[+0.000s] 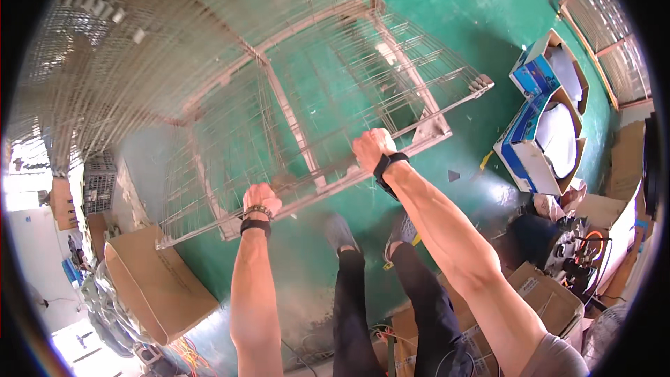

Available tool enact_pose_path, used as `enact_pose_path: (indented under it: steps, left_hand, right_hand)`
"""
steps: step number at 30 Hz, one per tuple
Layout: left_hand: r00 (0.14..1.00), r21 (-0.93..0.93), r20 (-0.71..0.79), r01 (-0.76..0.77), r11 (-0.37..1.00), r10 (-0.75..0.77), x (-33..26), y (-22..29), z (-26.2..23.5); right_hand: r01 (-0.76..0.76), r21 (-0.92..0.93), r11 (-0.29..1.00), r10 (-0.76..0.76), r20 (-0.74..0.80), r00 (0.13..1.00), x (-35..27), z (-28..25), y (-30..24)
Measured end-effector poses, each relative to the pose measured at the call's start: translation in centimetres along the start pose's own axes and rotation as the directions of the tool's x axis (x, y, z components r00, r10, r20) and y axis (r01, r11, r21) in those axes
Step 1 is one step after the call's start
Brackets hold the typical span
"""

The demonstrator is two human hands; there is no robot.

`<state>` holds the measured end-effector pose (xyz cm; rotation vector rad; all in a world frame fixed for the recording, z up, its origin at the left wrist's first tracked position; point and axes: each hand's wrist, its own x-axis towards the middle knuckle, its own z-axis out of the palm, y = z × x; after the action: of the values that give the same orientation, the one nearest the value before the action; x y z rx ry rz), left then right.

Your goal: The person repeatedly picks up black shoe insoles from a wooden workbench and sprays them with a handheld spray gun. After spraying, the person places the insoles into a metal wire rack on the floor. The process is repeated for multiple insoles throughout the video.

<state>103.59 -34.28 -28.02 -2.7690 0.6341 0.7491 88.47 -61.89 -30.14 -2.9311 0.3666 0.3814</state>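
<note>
Both hands grip the near edge of a large wire mesh panel [307,119], which is held up in front of the person and tilts away over the green floor [447,28]. The left hand [261,200] is closed as a fist around the lower frame bar of the panel, with the fingers wrapped over the bar; a bead bracelet and a dark band sit on its wrist. The right hand [373,149] is also clenched on the same frame bar, further to the right and a little higher, and a black wrist strap [388,167] lies just below it. Between the two hands the bar runs slanting, and one upright strip of the frame meets it there. The far right corner of the panel reaches beyond the right hand, toward two open blue and white boxes [544,119] that lie on the floor, well apart from the grip. Below the hands the person's two legs in dark trousers and grey shoes [340,232] stand on the floor. To the left and below the left hand an open brown cardboard box [157,283] rests, near the left end of the panel. To the right of the right forearm there are more cardboard boxes [551,300] and some tools with cables.
</note>
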Motion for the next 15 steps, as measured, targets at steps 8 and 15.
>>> enact_pose_path:
  steps: [8, 15]
  left_hand:
    - [1.000, 0.027, -0.006, -0.011, 1.000, 0.011, -2.2, 0.1, -4.5]
    - [0.999, 0.002, 0.040, -0.028, 1.000, 0.028, -5.2, -0.3, -2.1]
  right_hand:
    - [-0.037, 0.012, 0.999, 0.036, 0.107, 0.994, -1.2, -5.7, -0.5]
    - [-0.071, 0.000, 0.997, 0.071, -0.008, 0.997, -6.1, -2.4, -2.0]
